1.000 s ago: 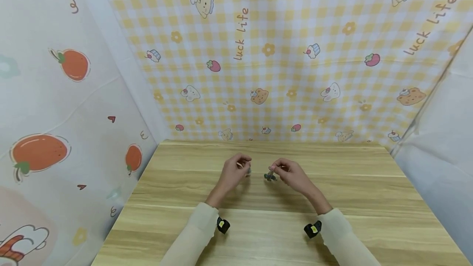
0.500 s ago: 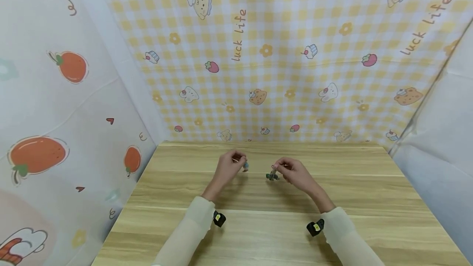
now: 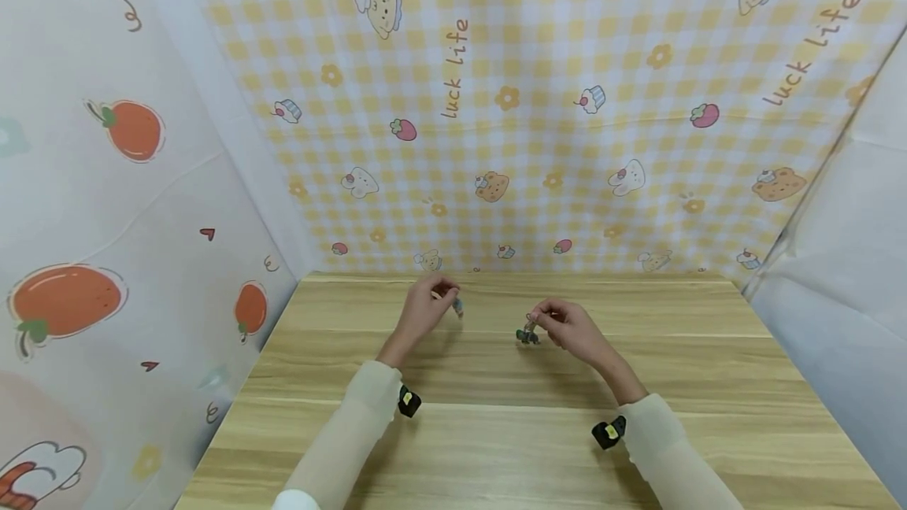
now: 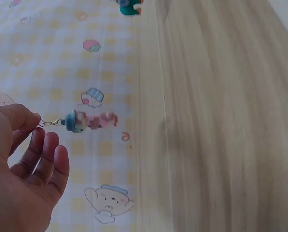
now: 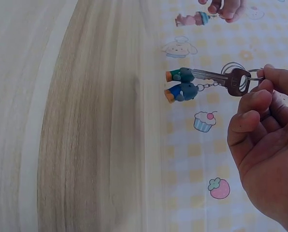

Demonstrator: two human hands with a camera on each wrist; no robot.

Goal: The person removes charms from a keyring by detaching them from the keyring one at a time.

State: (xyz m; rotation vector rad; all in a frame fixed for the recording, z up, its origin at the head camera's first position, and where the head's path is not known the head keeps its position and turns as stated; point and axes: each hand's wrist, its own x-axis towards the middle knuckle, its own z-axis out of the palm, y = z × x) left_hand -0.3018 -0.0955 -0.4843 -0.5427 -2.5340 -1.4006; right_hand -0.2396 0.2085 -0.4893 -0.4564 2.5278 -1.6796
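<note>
My left hand (image 3: 425,307) pinches the short chain of a small figurine charm (image 4: 88,121) between thumb and forefinger. The charm is pink with a teal hat and dangles over the table. My right hand (image 3: 572,329) pinches a metal key ring (image 5: 254,76) by its edge. From that ring hang a key (image 5: 236,82) with a brown head, a green figurine charm (image 5: 180,75) and a blue figurine charm (image 5: 182,92) on a chain. The hands are apart, the left one farther back. Both bundles hang in the air above the wood.
The wood-grain table (image 3: 496,455) runs back to a yellow checked cloth (image 3: 538,140) hanging behind it. A white cloth with fruit prints (image 3: 142,203) stands at the left, and a pale cloth (image 3: 843,258) at the right. Black wrist cameras (image 3: 409,401) sit at both sleeves.
My left hand has moved left and back with the pink charm, away from the right hand. The right hand has shifted slightly right with the key ring, so the gap between them has widened.
</note>
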